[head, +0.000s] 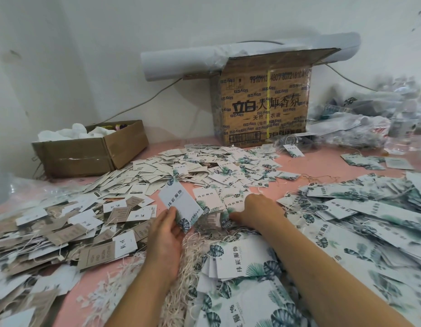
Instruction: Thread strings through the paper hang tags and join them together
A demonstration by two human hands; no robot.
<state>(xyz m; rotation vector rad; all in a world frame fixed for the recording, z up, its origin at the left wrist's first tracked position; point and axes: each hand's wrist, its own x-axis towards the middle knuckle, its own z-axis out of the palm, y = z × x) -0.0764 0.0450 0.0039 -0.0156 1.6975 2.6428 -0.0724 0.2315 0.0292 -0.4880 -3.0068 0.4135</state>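
My left hand (168,228) pinches a white hang tag (180,201) with green leaf print, lifted and tilted above the pink table (320,166). My right hand (256,208) lies palm down on loose leaf-print tags (230,199) in the middle of the table, fingers on the tags and thumb pointing left. A heap of pale strings (193,251) lies under and between my forearms. A stack of leaf-print tags (242,258) sits near my right forearm.
Small brown and white tags (63,230) cover the left side. Strung leaf-print tags (374,213) pile up on the right. A low open carton (91,152) stands back left, a tall printed carton (261,105) at the back, plastic bags (370,119) at back right.
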